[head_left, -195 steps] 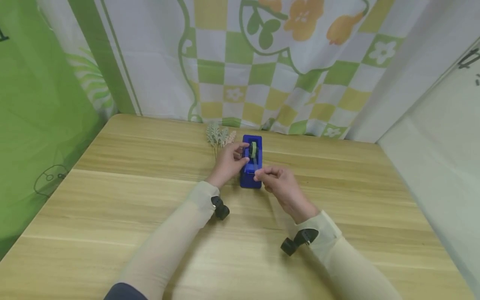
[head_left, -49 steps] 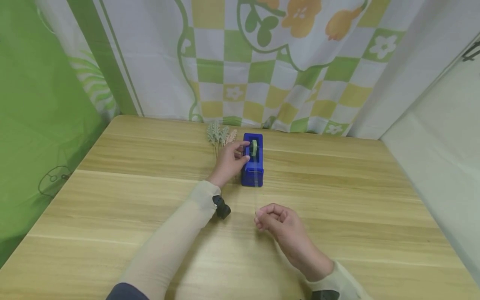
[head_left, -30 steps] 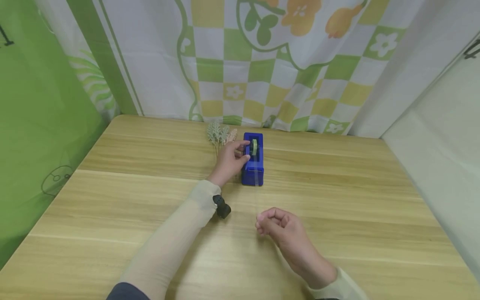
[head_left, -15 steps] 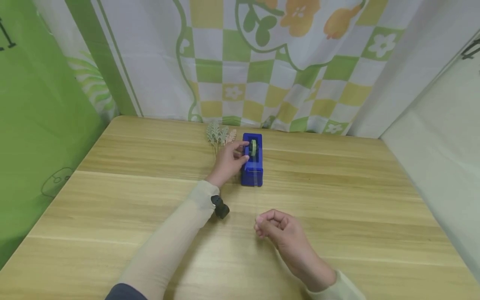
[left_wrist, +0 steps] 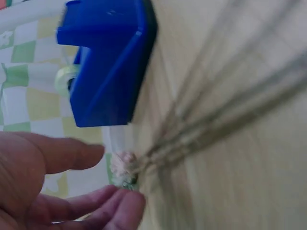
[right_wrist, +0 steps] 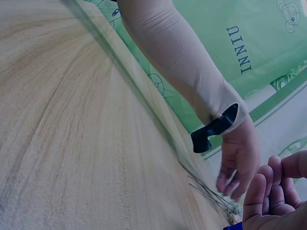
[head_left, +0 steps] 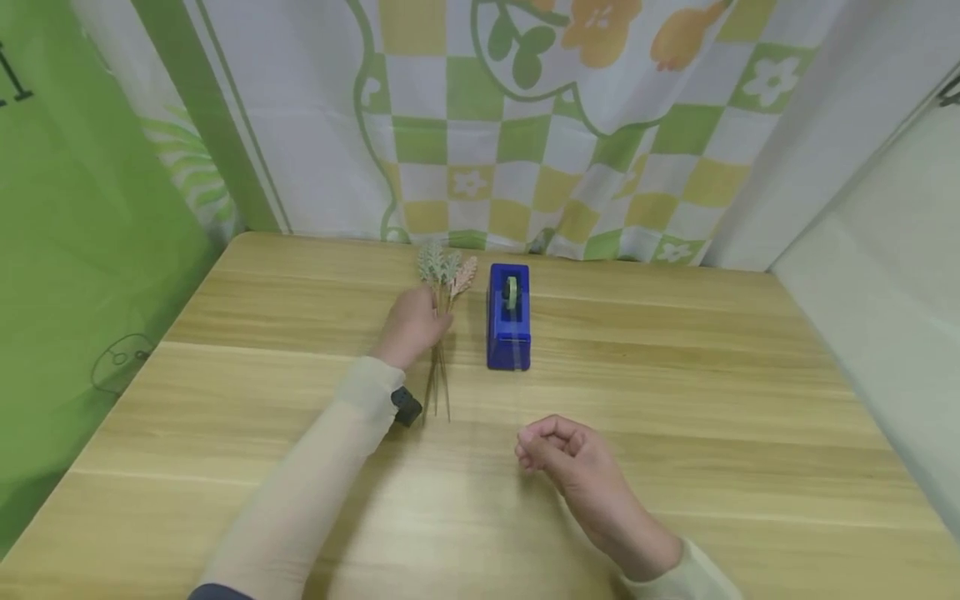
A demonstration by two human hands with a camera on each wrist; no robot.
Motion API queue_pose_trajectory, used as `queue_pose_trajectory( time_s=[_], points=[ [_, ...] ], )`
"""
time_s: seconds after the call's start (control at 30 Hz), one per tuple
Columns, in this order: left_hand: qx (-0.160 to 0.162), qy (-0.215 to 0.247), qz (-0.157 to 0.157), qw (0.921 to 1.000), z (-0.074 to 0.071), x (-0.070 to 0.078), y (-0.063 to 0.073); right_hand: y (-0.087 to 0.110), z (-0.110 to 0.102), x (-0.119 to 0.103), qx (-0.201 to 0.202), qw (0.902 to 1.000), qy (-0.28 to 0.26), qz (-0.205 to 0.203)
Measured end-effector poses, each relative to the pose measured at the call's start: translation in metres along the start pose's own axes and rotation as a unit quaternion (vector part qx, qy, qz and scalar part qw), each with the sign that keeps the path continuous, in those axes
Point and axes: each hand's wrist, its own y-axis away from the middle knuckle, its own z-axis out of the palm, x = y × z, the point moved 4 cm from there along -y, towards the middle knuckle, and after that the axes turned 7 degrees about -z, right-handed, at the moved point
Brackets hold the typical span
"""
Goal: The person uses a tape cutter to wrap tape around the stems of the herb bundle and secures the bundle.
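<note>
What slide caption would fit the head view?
Left hand at the sprig stems, right hand pinching clear tape that stretches from the blue dispenser.

In the head view, the left fingers (head_left: 440, 325) hide part of the flower stems (head_left: 437, 383), contact unclear; the tape strip (head_left: 517, 358) barely shows above the tabletop (head_left: 697, 408), its end hidden at the right fingers (head_left: 540, 451). In the left wrist view, the stems blur and the top edge cuts off the blue dispenser (left_wrist: 108, 67)

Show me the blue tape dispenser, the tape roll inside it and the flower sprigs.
Blue tape dispenser (left_wrist: 110, 67): left wrist view, on its side wall.
Tape roll (head_left: 513, 293): head view, on its outer edge.
Flower sprigs (head_left: 450, 268): head view, on a pale green head.
</note>
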Motion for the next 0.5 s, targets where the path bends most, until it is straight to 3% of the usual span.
queue_pose_trajectory(
  time_s=[0.13, 0.3, 0.5],
  points=[
    [-0.024, -0.024, -0.033, 0.9989, 0.007, -0.008, -0.001, 0.000, -0.001, -0.002, 0.001, 1.0000, 0.001, -0.001],
    [-0.025, -0.038, -0.034, 0.9984, 0.012, -0.012, -0.006, 0.001, -0.001, -0.003, -0.003, 1.0000, 0.003, -0.004],
    [-0.033, -0.061, -0.056, 0.9960, 0.015, -0.013, -0.015, 0.001, -0.002, -0.002, -0.004, 1.0000, 0.000, -0.001]
  ],
)
